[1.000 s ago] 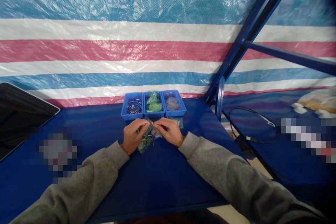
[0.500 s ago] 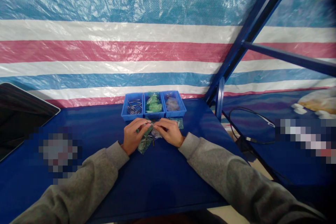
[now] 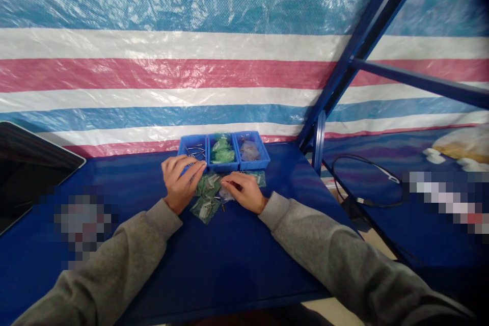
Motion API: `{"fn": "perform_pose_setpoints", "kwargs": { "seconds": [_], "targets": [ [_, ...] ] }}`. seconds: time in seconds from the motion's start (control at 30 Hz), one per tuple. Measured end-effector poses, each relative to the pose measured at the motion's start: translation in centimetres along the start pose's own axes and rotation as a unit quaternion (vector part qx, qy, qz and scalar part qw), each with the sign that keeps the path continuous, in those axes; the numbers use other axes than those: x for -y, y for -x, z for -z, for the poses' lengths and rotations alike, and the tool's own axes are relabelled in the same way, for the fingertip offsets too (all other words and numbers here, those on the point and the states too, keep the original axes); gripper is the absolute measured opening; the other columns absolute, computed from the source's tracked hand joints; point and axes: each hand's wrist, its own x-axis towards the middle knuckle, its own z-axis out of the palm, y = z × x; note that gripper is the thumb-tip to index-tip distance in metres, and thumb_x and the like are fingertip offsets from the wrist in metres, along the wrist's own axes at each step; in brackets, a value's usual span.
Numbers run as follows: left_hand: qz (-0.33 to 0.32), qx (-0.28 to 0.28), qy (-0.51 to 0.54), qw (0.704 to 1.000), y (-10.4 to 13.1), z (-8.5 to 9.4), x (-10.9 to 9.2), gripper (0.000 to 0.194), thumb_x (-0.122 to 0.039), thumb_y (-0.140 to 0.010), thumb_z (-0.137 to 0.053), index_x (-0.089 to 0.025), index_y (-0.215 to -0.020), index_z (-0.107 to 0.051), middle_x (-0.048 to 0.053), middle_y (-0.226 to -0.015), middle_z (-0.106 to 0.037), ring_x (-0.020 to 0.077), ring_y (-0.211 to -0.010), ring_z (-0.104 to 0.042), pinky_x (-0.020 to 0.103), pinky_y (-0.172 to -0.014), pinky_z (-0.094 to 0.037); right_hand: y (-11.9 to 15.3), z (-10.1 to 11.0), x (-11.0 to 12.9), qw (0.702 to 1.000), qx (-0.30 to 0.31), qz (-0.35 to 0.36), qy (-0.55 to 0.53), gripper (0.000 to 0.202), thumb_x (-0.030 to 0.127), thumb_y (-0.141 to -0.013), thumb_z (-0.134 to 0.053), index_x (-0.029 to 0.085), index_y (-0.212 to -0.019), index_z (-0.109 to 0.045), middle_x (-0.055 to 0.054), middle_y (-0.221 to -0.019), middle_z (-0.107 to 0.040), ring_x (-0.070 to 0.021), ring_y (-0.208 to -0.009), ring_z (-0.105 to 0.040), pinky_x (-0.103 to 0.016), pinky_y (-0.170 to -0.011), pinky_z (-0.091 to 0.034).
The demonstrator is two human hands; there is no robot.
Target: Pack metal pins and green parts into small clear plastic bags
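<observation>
My left hand (image 3: 180, 183) is open, fingers apart, in front of the left blue bin (image 3: 182, 148) and partly covering it. Thin metal pieces (image 3: 196, 152) lie in that bin. Thumb and fingers of my right hand (image 3: 246, 191) are pinched together; whatever they hold is too small to make out. Just below these fingertips is a clear plastic bag (image 3: 226, 194), beside a short dark metal piece (image 3: 222, 205). Between my hands lie green-tinted bags with metal pieces, one upper bag (image 3: 209, 183) and one lower bag (image 3: 206, 208). Another green bag (image 3: 260, 178) sits behind my right hand.
The middle bin (image 3: 223, 166) holds green bags, the right bin (image 3: 254, 164) clear bags. A dark screen (image 3: 34, 173) stands at the left and a blurred item (image 3: 84, 221) lies near it. To the right are a blue metal frame (image 3: 319, 142) and a black cable (image 3: 367, 205).
My left hand has moved left and away from my right hand, toward the left bin, and its fingers have parted. The green bags between my hands now show more. My right hand stays in place.
</observation>
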Motion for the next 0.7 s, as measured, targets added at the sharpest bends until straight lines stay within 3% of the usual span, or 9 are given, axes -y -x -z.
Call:
{"fn": "perform_pose_setpoints", "kwargs": {
  "seconds": [0.1,0.17,0.3,0.43,0.6,0.7],
  "targets": [
    [0.013,0.035,-0.053,0.998,-1.1,-0.1,0.8,0.015,-0.026,-0.083,-0.056,-0.027,-0.094,-0.067,0.005,-0.100,-0.063,0.0240,-0.104,-0.049,0.045,-0.094,-0.028,0.0,0.0,0.0,1.000,0.003,0.001,0.003,0.021,0.028,-0.090,-0.045,0.018,-0.088,-0.064,-0.003,-0.076,-0.063,-0.0128,-0.068,-0.057,-0.024,-0.066,-0.044],
    [0.039,0.063,-0.081,0.994,-1.4,-0.2,0.9,0.024,-0.029,-0.085,-0.052,-0.026,-0.107,-0.062,0.007,-0.112,-0.057,0.0258,-0.111,-0.044,0.046,-0.097,-0.025,-0.1,0.0,0.0,1.000,0.004,0.002,0.004,0.022,0.028,-0.090,-0.045,0.018,-0.088,-0.063,-0.003,-0.076,-0.063,-0.0129,-0.069,-0.057,-0.024,-0.067,-0.044],
    [0.066,0.110,-0.089,0.988,-1.1,-0.5,0.1,0.032,-0.031,-0.086,-0.047,-0.021,-0.116,-0.055,0.010,-0.122,-0.049,0.0269,-0.114,-0.042,0.044,-0.096,-0.028,0.0,0.1,0.0,1.000,0.005,0.001,0.007,0.022,0.028,-0.091,-0.044,0.018,-0.088,-0.063,-0.003,-0.075,-0.063,-0.0128,-0.067,-0.056,-0.024,-0.065,-0.044],
    [0.022,0.188,-0.048,0.981,0.2,-0.5,-1.4,0.031,-0.030,-0.088,-0.044,-0.019,-0.116,-0.054,0.011,-0.120,-0.050,0.0240,-0.108,-0.047,0.038,-0.091,-0.033,0.1,0.1,0.2,1.000,-0.008,-0.008,0.008,0.022,0.027,-0.091,-0.043,0.017,-0.089,-0.063,-0.003,-0.076,-0.061,-0.0129,-0.066,-0.055,-0.024,-0.063,-0.043],
    [0.008,0.272,-0.066,0.960,1.5,0.1,-2.8,0.042,-0.039,-0.088,-0.043,-0.018,-0.124,-0.047,0.013,-0.124,-0.048,0.0267,-0.115,-0.043,0.040,-0.094,-0.033,-0.9,1.1,0.7,0.998,-0.042,-0.030,0.027,0.023,0.026,-0.091,-0.042,0.017,-0.091,-0.063,-0.004,-0.078,-0.060,-0.0136,-0.069,-0.054,-0.025,-0.067,-0.044],
    [-0.019,0.310,-0.052,0.949,1.9,0.9,-2.9,0.054,-0.049,-0.085,-0.043,-0.018,-0.130,-0.040,0.014,-0.129,-0.043,0.0284,-0.121,-0.038,0.042,-0.098,-0.031,-1.8,2.8,1.1,0.999,0.001,-0.017,0.041,0.019,0.025,-0.089,-0.046,0.018,-0.096,-0.062,-0.005,-0.089,-0.060,-0.0143,-0.076,-0.056,-0.026,-0.072,-0.045]
  ]
}}
